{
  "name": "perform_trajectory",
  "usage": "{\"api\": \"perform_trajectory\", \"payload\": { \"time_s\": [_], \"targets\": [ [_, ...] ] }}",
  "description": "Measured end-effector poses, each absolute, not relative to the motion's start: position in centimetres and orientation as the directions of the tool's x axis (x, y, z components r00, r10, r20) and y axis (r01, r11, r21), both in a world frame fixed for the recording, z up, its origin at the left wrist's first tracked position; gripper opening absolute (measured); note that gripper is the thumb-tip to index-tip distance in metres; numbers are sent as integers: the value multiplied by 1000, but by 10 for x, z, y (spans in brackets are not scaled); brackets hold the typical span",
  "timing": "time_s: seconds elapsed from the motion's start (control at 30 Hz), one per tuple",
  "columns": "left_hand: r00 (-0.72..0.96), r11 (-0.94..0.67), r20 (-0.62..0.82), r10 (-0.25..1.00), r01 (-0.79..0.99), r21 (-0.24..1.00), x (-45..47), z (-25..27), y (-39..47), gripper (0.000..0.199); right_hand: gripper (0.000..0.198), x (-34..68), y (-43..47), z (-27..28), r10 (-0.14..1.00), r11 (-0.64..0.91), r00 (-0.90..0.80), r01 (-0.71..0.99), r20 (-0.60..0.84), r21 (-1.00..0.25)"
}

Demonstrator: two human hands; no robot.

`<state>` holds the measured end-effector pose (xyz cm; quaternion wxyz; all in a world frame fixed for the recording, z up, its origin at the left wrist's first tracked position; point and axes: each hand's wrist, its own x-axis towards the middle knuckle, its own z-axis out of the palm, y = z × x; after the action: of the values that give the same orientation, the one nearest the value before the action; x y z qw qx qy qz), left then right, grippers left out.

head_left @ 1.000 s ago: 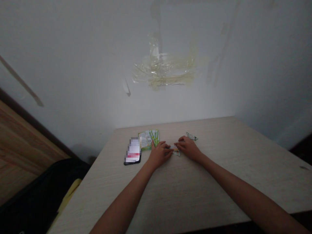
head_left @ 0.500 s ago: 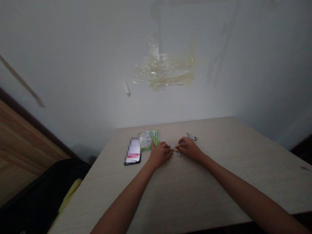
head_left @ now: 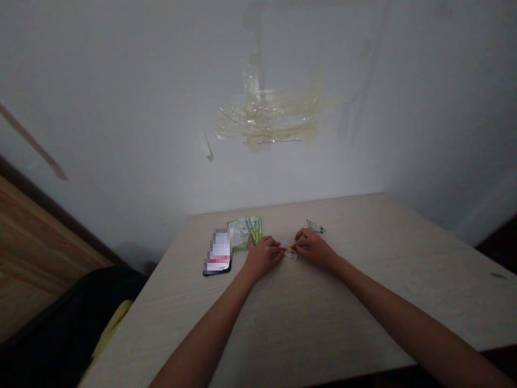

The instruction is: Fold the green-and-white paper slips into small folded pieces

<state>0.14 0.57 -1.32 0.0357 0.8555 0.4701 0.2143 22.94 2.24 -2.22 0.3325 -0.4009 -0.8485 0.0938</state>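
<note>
Over the middle of the table, my left hand (head_left: 263, 255) has its fingertips closed at the left end of a small yellow-and-red strip (head_left: 289, 249). At the strip's other end, the fingertips of my right hand (head_left: 313, 247) are pinched together. Around and under the strip lies a small piece of clear plastic (head_left: 291, 255). What exactly the strip is, I cannot make out. Close behind my left hand is a green-and-white printed packet (head_left: 241, 231). Just beyond my right hand rests a small green-and-white wrapper (head_left: 316, 226).
A phone (head_left: 218, 256) with a blurred screen lies left of the packet. The pale wooden table (head_left: 319, 323) meets a white wall (head_left: 141, 108) that has strips of clear tape (head_left: 278, 121) on it. Dark and yellow fabric (head_left: 111, 328) sits beyond the table's left edge.
The view has shifted slightly, so everything on the table appears a little further left. Both hands keep nearly the same pose around the strip, which shows a bit more between the fingertips.
</note>
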Motion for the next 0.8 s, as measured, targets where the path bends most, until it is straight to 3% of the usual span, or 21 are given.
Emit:
{"api": "perform_trajectory", "payload": {
  "time_s": [0.8],
  "targets": [
    [464, -562, 360, 809, 789, 249, 3, -13, 4, 20, 12, 231, 18, -20, 724, 686, -494, 595, 482, -420]
  ]
}}
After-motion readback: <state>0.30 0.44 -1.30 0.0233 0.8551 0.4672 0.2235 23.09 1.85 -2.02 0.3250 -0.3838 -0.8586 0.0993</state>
